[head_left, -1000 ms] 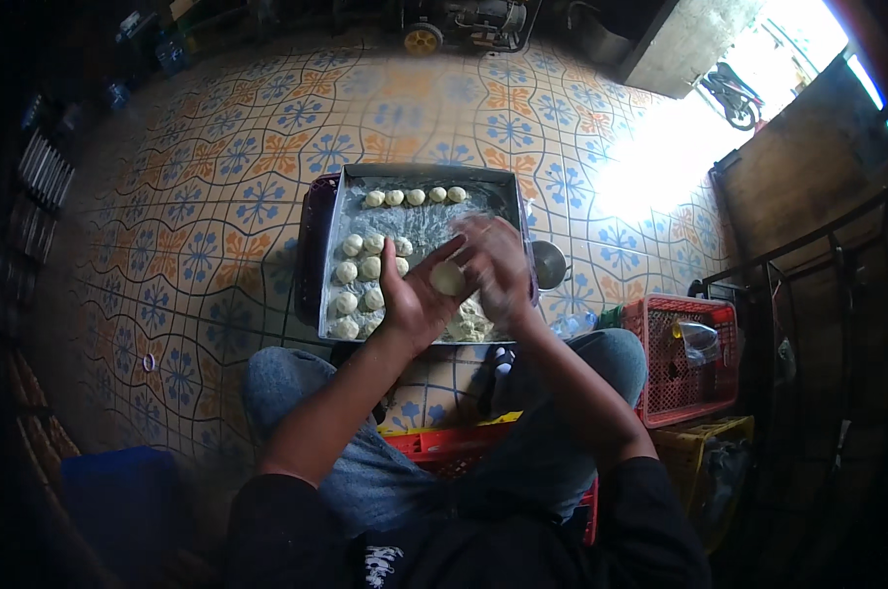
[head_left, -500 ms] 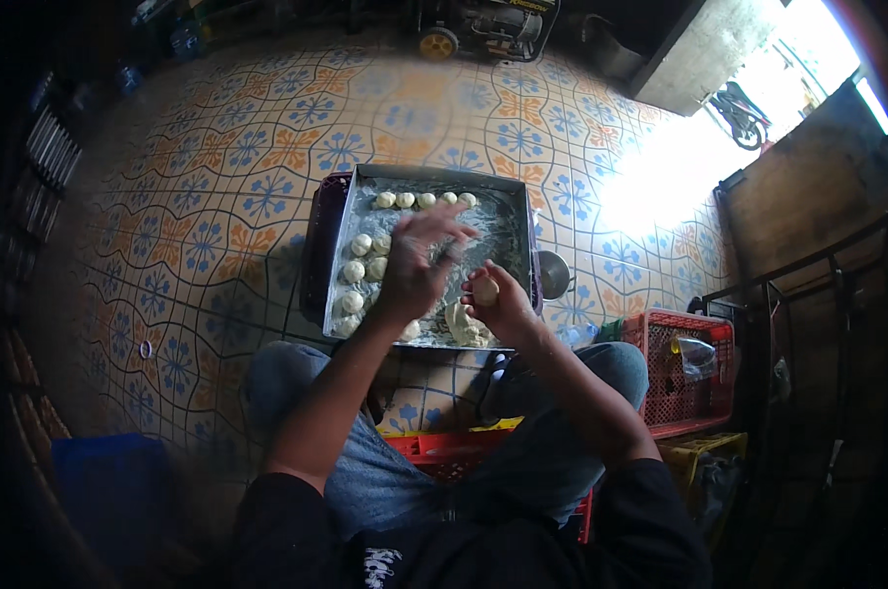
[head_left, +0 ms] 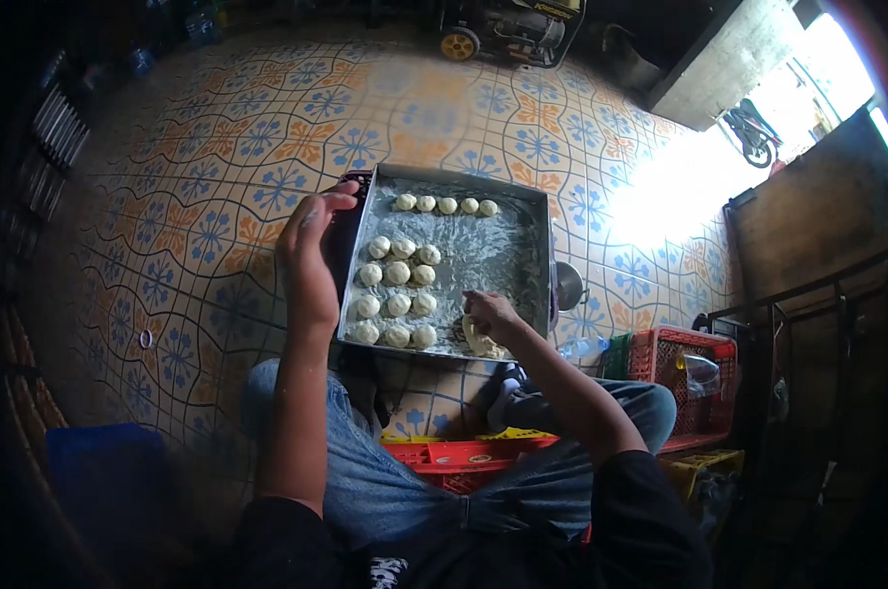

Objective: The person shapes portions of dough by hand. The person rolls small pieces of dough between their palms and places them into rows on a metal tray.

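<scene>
A shallow metal tray (head_left: 503, 231), dusted with flour, lies in front of my knees. Pale dough balls (head_left: 398, 273) stand in rows along its left side, and a further row of small dough balls (head_left: 448, 206) runs along its far side. At the near right rests a loose lump of dough (head_left: 483, 340). My right hand (head_left: 493, 315) is at the top of this lump with its fingers curled; what they hold, if anything, is hidden. Raised by the tray's left rim, my left hand (head_left: 312, 236) has its fingers extended and holds nothing.
A dark purple crate (head_left: 344, 231) shows under the tray's left edge. To the right are a metal pot (head_left: 569, 286), a clear bottle (head_left: 583, 347) and a red crate (head_left: 694, 417). A wheeled machine (head_left: 513, 34) stands at the back on the patterned tile floor.
My left hand has moved from over the tray to its left rim. My right hand, which showed a dough ball in its fingers, has turned and lowered onto the lump; that ball no longer shows there.
</scene>
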The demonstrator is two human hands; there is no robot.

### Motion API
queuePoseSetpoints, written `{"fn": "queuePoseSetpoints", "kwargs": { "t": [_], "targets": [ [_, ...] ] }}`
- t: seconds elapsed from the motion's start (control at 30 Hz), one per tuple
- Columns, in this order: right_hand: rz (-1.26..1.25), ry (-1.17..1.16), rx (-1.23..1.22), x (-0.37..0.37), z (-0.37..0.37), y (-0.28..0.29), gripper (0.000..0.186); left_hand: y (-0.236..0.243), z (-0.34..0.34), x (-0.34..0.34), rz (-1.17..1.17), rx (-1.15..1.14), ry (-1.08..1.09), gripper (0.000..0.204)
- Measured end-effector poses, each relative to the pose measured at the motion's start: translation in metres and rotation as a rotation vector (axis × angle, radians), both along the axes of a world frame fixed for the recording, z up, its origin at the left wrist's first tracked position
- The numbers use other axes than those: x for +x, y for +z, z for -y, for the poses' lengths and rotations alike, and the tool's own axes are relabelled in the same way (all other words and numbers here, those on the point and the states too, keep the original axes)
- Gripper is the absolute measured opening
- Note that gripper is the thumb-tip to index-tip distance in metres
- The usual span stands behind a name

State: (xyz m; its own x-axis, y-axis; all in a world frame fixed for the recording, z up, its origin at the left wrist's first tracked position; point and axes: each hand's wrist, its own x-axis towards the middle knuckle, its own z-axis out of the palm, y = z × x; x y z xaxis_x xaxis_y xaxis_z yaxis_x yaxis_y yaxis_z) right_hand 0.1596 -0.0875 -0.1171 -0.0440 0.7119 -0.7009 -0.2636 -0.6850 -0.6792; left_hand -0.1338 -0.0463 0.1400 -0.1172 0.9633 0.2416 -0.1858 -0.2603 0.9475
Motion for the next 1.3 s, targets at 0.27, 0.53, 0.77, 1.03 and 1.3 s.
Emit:
{"fn": "queuePoseSetpoints", "kwargs": {
  "t": [0.27,0.53,0.77,1.03,1.3],
  "targets": [
    [0.454,0.142,0.438,-0.071,-0.134,-0.008,0.036,0.004,0.011,-0.050,0.172,-0.055,0.049,0.038],
    [0.652,0.028,1.124,-0.150,-0.215,-0.009,0.039,0.007,0.017,-0.057,0.196,-0.006,-0.042,0.041],
    [1.208,0.365,1.001,-0.121,-0.236,-0.049,0.037,-0.004,0.013,-0.069,0.076,-0.002,-0.056,0.042],
    [1.264,0.711,1.092,-0.102,-0.245,-0.060,0.036,0.001,0.006,-0.048,0.154,-0.001,-0.056,0.039],
    [1.355,0.695,0.790,-0.113,-0.226,-0.043,0.041,0.004,0.009,-0.048,0.124,-0.020,-0.063,0.038]
  ]
}}
